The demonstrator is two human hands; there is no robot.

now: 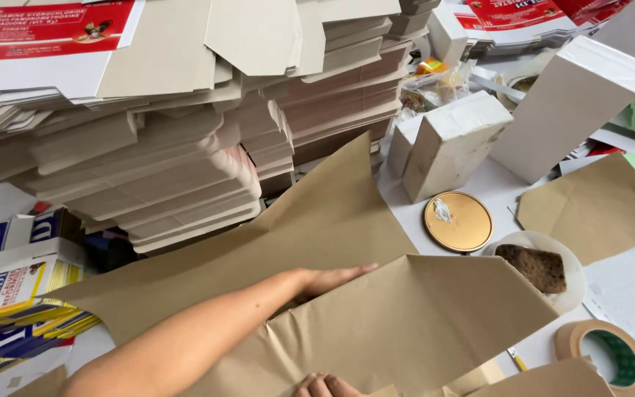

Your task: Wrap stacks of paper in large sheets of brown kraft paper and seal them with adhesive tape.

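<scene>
Fingertips of the right hand (325, 385) press the brown paper (376, 323) near its bottom fold; the left hand (328, 279) lies flat, open, smoothing beneath the flap, mid-fold.

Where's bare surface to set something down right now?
One small white patch between the round gold lid, the grey boxes and the brown paper under the left hand. Elsewhere crowded: carton stacks, sponge dish, tape roll.

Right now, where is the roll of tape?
The tape roll lies at the head view's bottom right corner, on the table just below the white dish holding a brown sponge, right of the brown paper.
</scene>
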